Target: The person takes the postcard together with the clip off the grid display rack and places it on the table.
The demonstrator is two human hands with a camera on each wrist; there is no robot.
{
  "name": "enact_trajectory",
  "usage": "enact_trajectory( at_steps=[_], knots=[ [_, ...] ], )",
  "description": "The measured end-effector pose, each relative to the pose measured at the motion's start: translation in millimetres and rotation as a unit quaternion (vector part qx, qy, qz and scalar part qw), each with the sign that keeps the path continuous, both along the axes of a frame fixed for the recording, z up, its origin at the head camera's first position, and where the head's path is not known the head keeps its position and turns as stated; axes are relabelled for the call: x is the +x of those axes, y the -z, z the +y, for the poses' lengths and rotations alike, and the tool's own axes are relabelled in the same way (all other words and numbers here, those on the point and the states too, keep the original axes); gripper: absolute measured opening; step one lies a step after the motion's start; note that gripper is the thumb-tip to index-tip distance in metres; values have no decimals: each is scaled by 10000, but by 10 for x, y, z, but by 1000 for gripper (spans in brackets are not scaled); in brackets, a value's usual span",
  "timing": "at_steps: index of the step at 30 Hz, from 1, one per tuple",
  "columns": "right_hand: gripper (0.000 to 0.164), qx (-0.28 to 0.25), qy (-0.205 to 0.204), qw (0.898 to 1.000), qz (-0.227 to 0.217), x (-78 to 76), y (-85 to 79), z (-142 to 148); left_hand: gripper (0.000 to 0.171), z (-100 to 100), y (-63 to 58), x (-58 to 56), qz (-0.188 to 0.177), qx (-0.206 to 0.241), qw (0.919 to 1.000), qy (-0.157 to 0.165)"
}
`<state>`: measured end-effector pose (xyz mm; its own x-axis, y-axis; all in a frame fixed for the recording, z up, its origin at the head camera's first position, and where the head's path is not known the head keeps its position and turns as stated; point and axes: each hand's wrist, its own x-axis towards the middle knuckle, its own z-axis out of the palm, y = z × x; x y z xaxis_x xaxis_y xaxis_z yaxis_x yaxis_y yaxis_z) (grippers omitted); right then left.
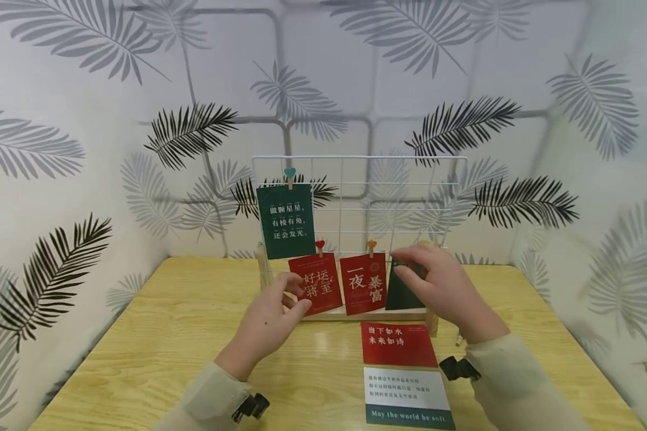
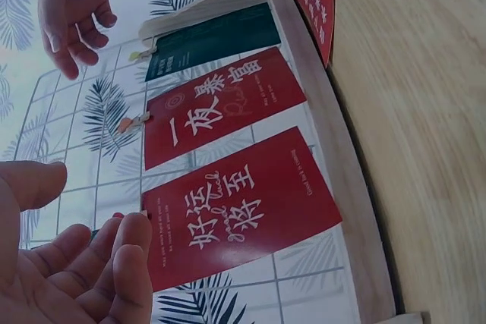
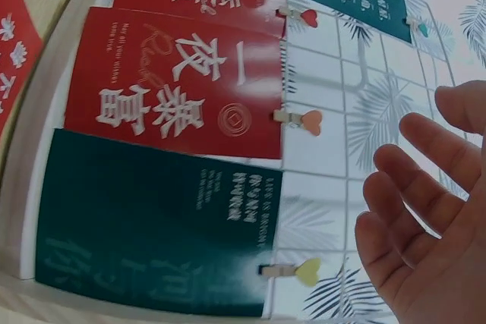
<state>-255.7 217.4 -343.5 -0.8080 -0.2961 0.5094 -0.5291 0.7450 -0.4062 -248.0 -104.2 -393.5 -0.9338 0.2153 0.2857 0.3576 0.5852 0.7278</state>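
A white wire grid [image 1: 366, 157] on a wooden base carries the cards. A green card [image 1: 287, 248] hangs high at left from a clothespin with a teal heart [image 1: 289, 172]. Lower down are a red card [image 2: 266, 225] with a red-heart clip [image 3: 307, 18], another red card [image 3: 250, 96] with an orange-heart clip [image 3: 311, 123], and a green card [image 3: 152, 210] with a yellow-heart clip [image 3: 307, 272]. My left hand [image 1: 269, 320], fingers loosely bent and holding nothing, is by the left red card. Beside the lower green card, my right hand [image 1: 444, 287] has relaxed fingers and nothing in them.
In front of the rack, red, white and teal printed card pieces [image 1: 404, 386] lie on the wooden table [image 1: 167, 335]. A small object [image 1: 460, 339] lies near the right sleeve. Leaf-patterned cloth [image 1: 323, 48] stands behind and at both sides.
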Motion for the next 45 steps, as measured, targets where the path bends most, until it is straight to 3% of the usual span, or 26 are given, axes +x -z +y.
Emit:
enact_trajectory(
  at_steps=[17,27,37,45],
  knots=[
    [33,208,-251,9963,795,-108,-316,-298,42,-196,-147,-87,400,120,9980,-464],
    [32,469,-596,9868,1434,-182,-513,-493,47,-287,-242,-127,538,57,9964,-650],
    [31,739,-715,9808,1657,-184,-741,-693,46,-380,-359,-194,863,40,9938,-697],
    [29,860,-806,9763,1814,-209,-911,-828,47,-430,-439,-258,853,232,9931,-773]
  ],
)
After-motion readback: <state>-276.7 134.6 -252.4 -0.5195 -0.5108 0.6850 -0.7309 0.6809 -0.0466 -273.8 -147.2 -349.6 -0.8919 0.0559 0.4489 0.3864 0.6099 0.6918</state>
